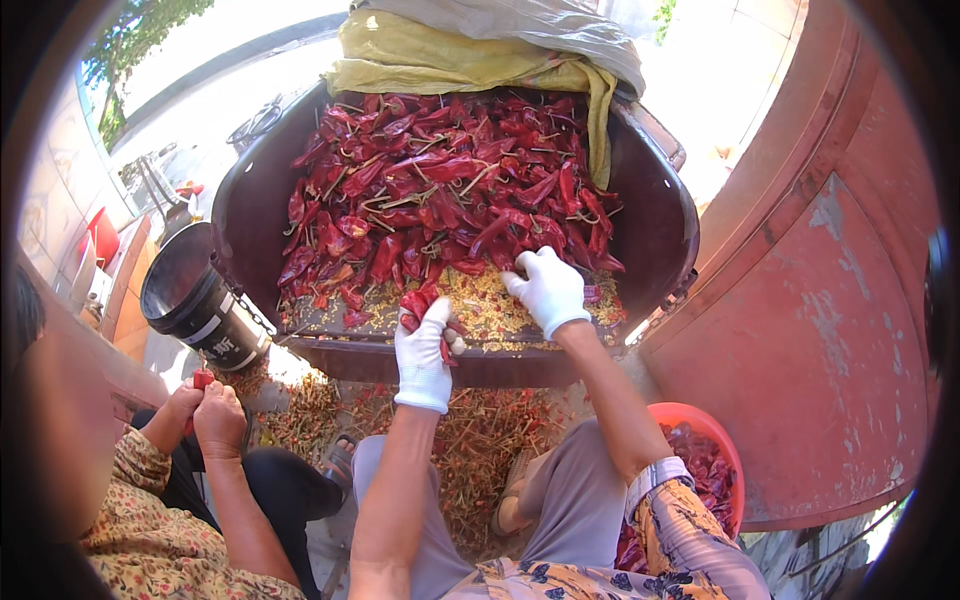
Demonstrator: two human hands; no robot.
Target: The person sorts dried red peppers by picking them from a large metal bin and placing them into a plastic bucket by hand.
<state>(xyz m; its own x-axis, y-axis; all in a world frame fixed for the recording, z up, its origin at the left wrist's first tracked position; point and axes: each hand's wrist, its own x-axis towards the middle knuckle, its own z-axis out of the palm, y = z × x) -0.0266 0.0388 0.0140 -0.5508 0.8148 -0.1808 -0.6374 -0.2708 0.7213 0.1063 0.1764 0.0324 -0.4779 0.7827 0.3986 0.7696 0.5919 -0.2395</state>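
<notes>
My left hand [424, 350], in a white glove, is closed around dried red chili peppers [420, 299] above the near edge of a dark red tub. Farther right, my gloved right hand [550, 290] reaches in with fingers bent and apart, at the near side of the pepper heap [430, 200]. No pepper shows between its fingers. Green-brown stems stick out of many of the heaped peppers. Yellow seeds [490, 325] cover the tub's floor below both hands. The dark tub [655, 200] stands in front of my knees.
Left of me, a person's bare hands [212, 412] hold a red pepper. A black bucket [215, 310] stands beside the tub. Near my right leg is a pink basin [725, 450] with peppers. Yellow and grey sacking [430, 55] drapes the far rim. Stems litter the ground [480, 470].
</notes>
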